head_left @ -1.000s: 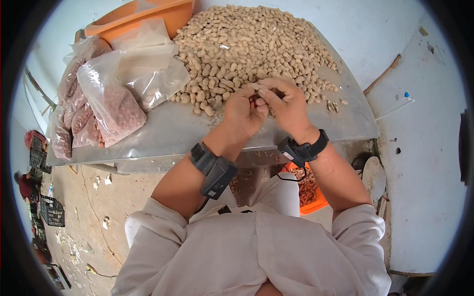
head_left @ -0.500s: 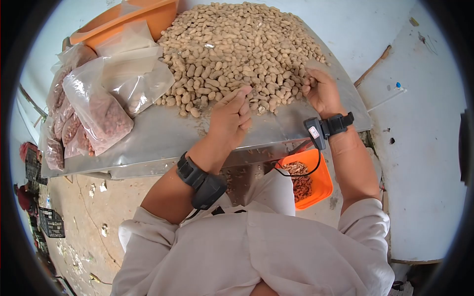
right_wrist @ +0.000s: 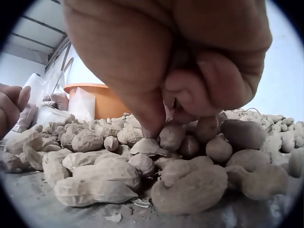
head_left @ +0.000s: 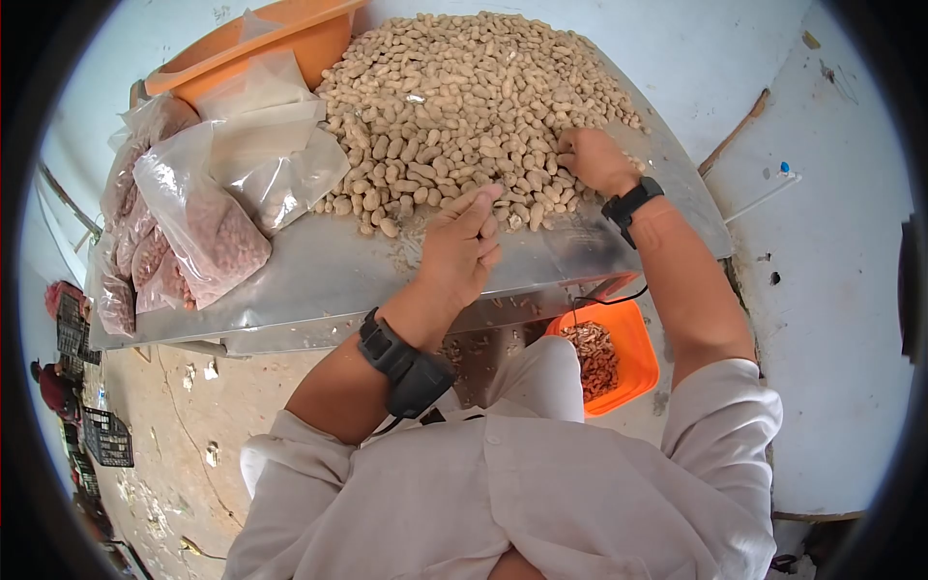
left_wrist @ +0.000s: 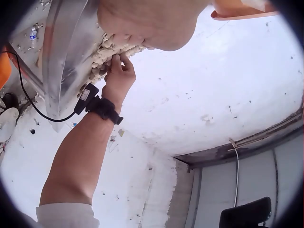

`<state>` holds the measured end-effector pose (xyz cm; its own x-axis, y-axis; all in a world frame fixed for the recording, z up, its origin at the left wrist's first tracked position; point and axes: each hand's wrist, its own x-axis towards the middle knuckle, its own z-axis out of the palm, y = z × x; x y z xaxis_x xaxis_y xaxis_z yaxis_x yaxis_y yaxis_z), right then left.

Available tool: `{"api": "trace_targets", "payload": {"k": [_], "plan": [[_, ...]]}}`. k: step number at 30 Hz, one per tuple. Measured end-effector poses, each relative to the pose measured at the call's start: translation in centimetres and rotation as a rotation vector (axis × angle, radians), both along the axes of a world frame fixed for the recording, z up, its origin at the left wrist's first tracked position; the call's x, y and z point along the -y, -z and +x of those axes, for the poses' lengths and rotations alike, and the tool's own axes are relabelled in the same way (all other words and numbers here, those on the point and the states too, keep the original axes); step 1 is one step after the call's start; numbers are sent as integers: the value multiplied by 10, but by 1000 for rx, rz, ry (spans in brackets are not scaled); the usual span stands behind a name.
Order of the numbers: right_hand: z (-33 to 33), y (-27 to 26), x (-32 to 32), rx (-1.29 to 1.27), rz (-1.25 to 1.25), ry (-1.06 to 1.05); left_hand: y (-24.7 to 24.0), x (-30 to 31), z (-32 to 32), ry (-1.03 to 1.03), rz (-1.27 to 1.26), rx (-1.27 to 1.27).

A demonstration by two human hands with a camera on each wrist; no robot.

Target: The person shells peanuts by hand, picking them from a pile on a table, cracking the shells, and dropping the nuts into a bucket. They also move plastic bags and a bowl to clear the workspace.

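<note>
A large heap of unshelled peanuts (head_left: 474,97) covers much of the metal table. My left hand (head_left: 456,246) is held over the front edge of the heap, fingers curled toward the palm and thumb lying along the top. Its curled fingers hide the peanut kernels inside. At the right side of the heap my right hand (head_left: 601,161) reaches down, palm toward the nuts. In the right wrist view its thumb and fingertips pinch at a peanut (right_wrist: 172,136) among the others. The right hand (left_wrist: 119,80) also shows in the left wrist view, fingers bent at the pile.
Clear plastic bags of pink kernels (head_left: 217,222) lie at the table's left, before an orange basin (head_left: 324,48). Below the table's front edge (head_left: 319,298) stands an orange bin (head_left: 633,362) holding shells and reddish bits. Black crates (head_left: 106,435) are on the floor far left.
The hands were together a second ago, with reddish kernels showing at the left palm. They have parted; the right hand has gone right, then down into the heap.
</note>
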<state>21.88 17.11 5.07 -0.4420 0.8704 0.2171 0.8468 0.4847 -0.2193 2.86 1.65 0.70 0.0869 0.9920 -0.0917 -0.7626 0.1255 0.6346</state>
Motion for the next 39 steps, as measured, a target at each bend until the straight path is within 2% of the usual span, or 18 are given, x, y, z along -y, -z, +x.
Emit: {"api": "trace_targets", "payload": {"k": [8,11,17,20,23,26,29,32,39], "plan": [[1,11,-8,43,146,25,1,0,3,17,2,-6],[1,8,-6,1,99,33,3,-1,2,23,10,1],[-5,0,1,75,12,143,1,0,5,17,-15,-29],[-1,6,-7,114,87,116,1,-1,5,12,-24,-18],[2,3,-6,31,98,107,2,-2,3,10,9,1],[5,-10,8,-219,70,59,2,-5,1,-49,3,-13],[-11,-16,52,-1042,-452,-101,1,-8,1,-82,42,-15],[-18,-4,82,-1291,-757,-319,-2,-9,5,-101,86,-11],[-41,19,115,-1331,-654,-365,-3,-4,10,-107,178,-136]]}}
